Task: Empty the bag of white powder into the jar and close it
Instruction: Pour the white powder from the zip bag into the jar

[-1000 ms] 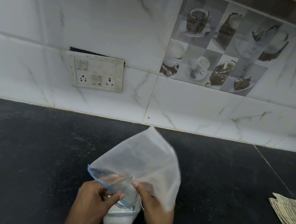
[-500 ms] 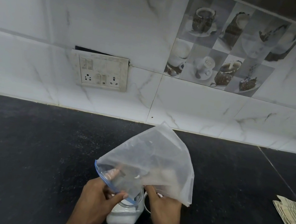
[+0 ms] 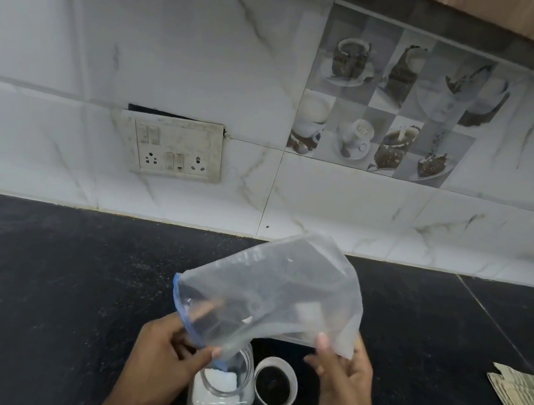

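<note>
A clear plastic zip bag point(image 3: 272, 293) with a blue seal strip is tilted mouth-down over an open clear jar point(image 3: 218, 403) that holds white powder. My left hand point(image 3: 163, 356) pinches the bag's blue mouth edge right above the jar opening. My right hand point(image 3: 343, 380) grips the bag's lower right corner, lifted to the right of the jar. The bag looks nearly empty, with a faint white film inside. The jar's round lid point(image 3: 275, 382) lies on the counter just right of the jar, between my hands.
The black stone counter point(image 3: 54, 292) carries scattered white specks left of the jar. A folded striped cloth point(image 3: 526, 404) lies at the right edge. A switch and socket plate point(image 3: 173, 146) sits on the white tiled wall behind.
My right hand has moved right and up with the bag's bottom corner, uncovering the lid beside the jar. The bag has tipped further, mouth into the jar. The view has shifted slightly.
</note>
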Demonstrator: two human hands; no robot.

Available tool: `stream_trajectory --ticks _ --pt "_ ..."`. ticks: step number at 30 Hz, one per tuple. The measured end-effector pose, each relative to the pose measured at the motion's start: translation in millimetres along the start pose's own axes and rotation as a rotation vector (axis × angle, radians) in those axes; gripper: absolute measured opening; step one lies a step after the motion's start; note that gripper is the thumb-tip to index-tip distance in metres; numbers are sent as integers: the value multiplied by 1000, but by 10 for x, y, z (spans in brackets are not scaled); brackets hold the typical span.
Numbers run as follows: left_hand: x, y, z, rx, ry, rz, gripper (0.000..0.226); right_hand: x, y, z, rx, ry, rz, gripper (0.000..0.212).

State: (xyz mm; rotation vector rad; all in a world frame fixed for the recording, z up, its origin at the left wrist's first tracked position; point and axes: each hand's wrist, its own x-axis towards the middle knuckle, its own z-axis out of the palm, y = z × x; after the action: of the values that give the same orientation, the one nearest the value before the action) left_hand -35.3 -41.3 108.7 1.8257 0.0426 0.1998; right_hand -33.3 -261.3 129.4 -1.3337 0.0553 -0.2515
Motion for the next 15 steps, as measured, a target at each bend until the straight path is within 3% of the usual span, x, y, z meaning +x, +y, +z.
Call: stream_trajectory --ticks 3,8,11,15 --pt "67 145 -101 -44 97 65 60 34 -110 -18 64 36 10 68" --pt "183 401 -336 -177 307 143 17 51 -133 81 188 9 42 11" --pt "274 582 -457 -235 304 163 18 92 -65 113 151 -43 88 24" --pt "381 714 -604 -165 281 207 28 162 12 142 -75 -176 121 50"
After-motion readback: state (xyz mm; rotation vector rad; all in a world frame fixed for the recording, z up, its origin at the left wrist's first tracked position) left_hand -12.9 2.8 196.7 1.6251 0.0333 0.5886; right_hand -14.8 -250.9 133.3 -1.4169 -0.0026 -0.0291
